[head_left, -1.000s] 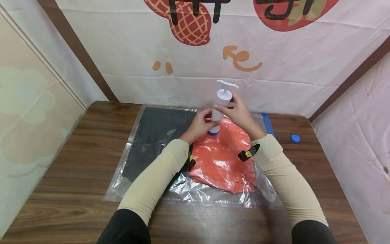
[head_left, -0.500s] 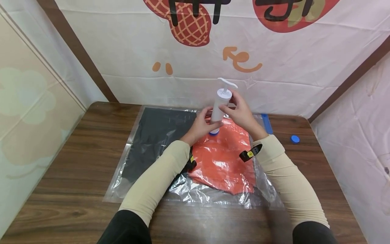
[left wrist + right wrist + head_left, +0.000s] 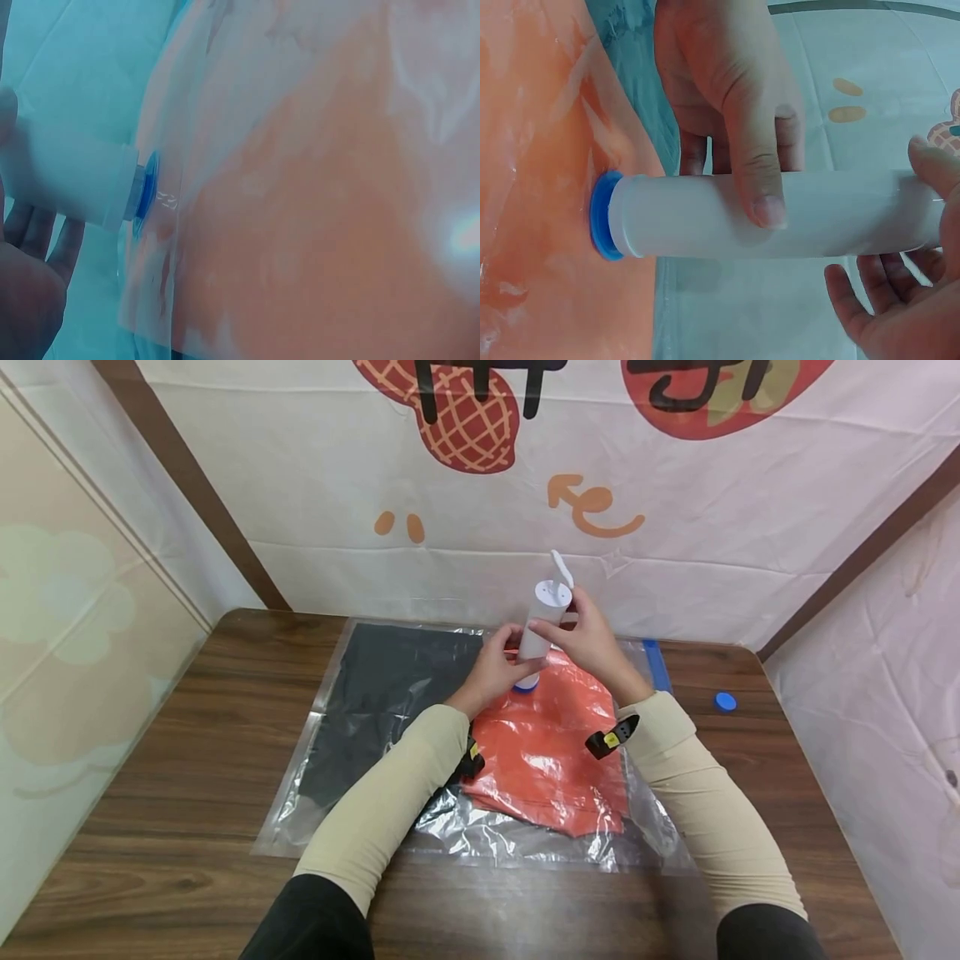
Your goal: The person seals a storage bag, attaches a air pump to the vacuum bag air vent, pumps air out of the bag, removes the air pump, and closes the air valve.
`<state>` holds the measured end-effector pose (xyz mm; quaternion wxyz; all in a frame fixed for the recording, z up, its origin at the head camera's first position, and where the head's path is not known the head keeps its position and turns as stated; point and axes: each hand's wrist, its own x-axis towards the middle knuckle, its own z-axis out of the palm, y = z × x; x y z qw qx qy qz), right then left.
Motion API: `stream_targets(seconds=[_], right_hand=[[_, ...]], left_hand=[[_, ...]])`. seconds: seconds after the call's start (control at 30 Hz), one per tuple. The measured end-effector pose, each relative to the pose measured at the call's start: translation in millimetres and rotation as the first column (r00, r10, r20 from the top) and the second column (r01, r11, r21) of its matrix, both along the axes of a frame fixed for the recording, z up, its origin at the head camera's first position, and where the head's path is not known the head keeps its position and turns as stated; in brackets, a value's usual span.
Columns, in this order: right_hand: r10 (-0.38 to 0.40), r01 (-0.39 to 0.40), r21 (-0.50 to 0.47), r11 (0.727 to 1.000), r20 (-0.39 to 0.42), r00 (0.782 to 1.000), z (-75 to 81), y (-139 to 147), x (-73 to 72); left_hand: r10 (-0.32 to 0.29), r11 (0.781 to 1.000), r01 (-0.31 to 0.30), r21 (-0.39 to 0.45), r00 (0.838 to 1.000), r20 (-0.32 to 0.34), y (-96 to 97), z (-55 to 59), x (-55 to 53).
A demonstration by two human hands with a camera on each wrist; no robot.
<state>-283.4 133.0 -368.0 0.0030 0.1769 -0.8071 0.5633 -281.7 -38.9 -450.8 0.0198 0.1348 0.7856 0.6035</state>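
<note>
A white hand pump (image 3: 534, 631) stands slightly tilted in the head view, its lower end on the blue valve (image 3: 526, 686) of a clear vacuum storage bag (image 3: 450, 850). Around the pump's lower body curls my left hand (image 3: 497, 670); its thumb lies across the barrel in the right wrist view. My right hand (image 3: 592, 642) holds the barrel higher up, just below the top. The white handle (image 3: 562, 568) sticks out above. Inside the bag lie orange fabric (image 3: 543, 743) and dark fabric (image 3: 390, 702). In the left wrist view the pump's end (image 3: 112, 187) meets the valve.
A loose blue cap (image 3: 725, 702) lies on the brown wooden table (image 3: 142, 777), right of the bag. The bag's right edge carries a blue strip (image 3: 657, 665). A printed cloth wall (image 3: 322, 485) rises directly behind the table.
The pump's handle has turned about its rod, from lying crosswise to pointing more up and down in the head view. My right hand has shifted slightly left. My left hand keeps its hold.
</note>
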Motion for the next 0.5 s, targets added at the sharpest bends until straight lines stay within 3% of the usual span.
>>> stream_targets(seconds=[0.2, 0.5], right_hand=[[0.025, -0.024, -0.096, 0.995, 0.002, 1.000, -0.8, 0.0, -0.3], [0.016, -0.017, -0.102, 0.995, -0.009, 1.000, -3.1, -1.1, -3.0]], left_hand=[[-0.015, 1.000, 0.015, 0.010, 1.000, -0.011, -0.5, -1.2, -0.8], [-0.008, 0.997, 0.007, 0.078, 1.000, 0.017, 0.7, -2.3, -1.8]])
